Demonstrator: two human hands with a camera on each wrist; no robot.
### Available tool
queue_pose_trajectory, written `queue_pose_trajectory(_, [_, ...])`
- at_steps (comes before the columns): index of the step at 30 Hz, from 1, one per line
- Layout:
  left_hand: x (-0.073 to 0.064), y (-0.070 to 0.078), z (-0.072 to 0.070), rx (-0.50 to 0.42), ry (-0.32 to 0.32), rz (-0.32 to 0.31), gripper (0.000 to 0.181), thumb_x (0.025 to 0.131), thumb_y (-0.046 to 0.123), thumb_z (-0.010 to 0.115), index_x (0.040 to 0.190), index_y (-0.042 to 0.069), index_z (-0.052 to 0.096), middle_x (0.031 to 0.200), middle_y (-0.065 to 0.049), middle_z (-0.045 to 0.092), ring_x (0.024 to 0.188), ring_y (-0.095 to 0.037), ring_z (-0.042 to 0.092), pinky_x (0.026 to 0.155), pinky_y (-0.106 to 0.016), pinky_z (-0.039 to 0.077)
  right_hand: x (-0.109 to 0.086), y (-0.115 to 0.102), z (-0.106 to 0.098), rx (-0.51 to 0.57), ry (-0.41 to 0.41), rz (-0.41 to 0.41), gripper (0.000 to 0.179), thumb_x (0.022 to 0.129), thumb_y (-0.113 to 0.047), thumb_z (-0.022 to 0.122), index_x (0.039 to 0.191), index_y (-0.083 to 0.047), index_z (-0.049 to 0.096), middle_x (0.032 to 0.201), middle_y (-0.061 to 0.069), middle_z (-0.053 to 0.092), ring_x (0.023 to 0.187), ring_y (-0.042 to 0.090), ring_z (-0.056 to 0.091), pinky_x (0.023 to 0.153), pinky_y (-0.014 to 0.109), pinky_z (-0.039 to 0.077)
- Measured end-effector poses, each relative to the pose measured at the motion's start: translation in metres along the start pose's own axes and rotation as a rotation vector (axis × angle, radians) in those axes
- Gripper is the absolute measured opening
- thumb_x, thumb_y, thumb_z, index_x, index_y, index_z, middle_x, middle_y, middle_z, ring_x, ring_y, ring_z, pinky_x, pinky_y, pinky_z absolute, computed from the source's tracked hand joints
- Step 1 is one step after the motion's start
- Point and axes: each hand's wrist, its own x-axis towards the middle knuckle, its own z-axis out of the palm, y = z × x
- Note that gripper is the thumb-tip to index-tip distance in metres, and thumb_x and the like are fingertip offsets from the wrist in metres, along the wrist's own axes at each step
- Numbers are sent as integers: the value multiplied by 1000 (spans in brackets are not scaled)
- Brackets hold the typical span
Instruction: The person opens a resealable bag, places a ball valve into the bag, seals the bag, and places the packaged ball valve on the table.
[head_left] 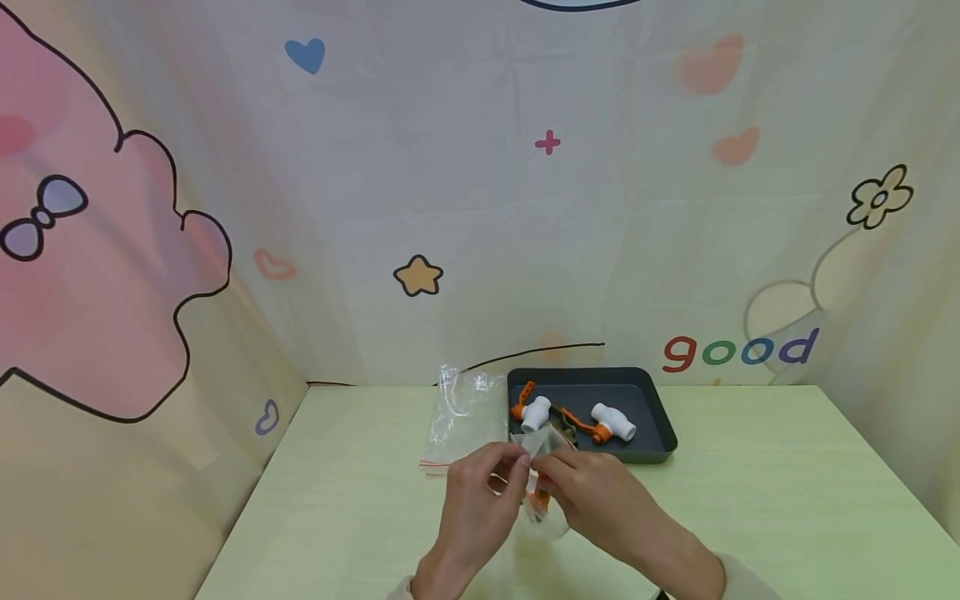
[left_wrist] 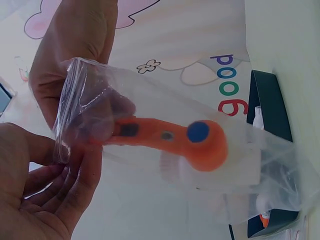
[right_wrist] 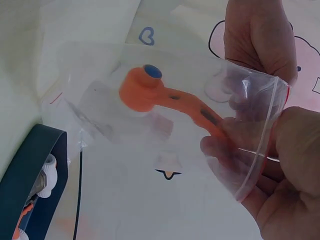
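Note:
A clear zip bag [head_left: 553, 525] hangs between both hands above the table. Inside it is a ball valve [left_wrist: 212, 150] with an orange lever, a blue cap and a white body blurred by the plastic. My right hand [head_left: 600, 500] reaches into the bag's mouth, and its thumb and finger pinch the lever's end in the right wrist view. With the fingers of my left hand [head_left: 480, 500] I hold the edge of the bag's mouth. Behind the hands, a dark tray [head_left: 663, 446] carries white ball valves [head_left: 615, 422] with orange levers.
Another clear zip bag [head_left: 468, 417] lies flat on the pale green table [head_left: 345, 500], left of the tray. A printed curtain [head_left: 487, 208] hangs along the table's back edge, just behind the tray.

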Motion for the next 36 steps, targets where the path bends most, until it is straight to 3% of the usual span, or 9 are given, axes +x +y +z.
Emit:
queue_pose_trajectory(11, [0,4,0,-49,-27,-51,7,93,14,66,95,11,72,84,-1,72,68,-3,65,58,-19,54,7,4,12,11,-94,66,11,83,-12,77,87,-14,67,75,-7,65,58,1,50,56,15,46])
queue_pose_trajectory(19, [0,5,1,-77,18,-31,6,93,13,67,93,9,72,84,0,73,66,-4,66,57,-21,55,7,7,17,20,-155,82,12,84,-12,76,94,-14,69,74,-5,65,56,1,45,54,14,42])
queue_pose_trajectory(27, [2,7,-3,-149,48,-108,6,92,13,68,91,10,73,80,-3,73,61,-7,65,55,-21,56,9,8,9,18,-107,37,21,82,-13,79,102,-14,71,85,-4,70,62,3,56,61,17,52])
queue_pose_trajectory(32, [4,8,-5,-233,78,-124,6,92,10,68,90,9,73,75,-8,71,57,-9,64,52,-24,56,7,11,2,68,-9,-26,22,81,-10,79,101,-14,71,88,-5,71,66,0,58,62,14,51])
queue_pose_trajectory(36, [4,8,-7,-244,86,-154,6,92,11,68,91,9,73,76,-10,71,57,-9,64,54,-25,57,5,12,-4,72,75,-72,20,79,-10,80,96,-15,71,84,-8,70,63,-3,53,60,11,49])
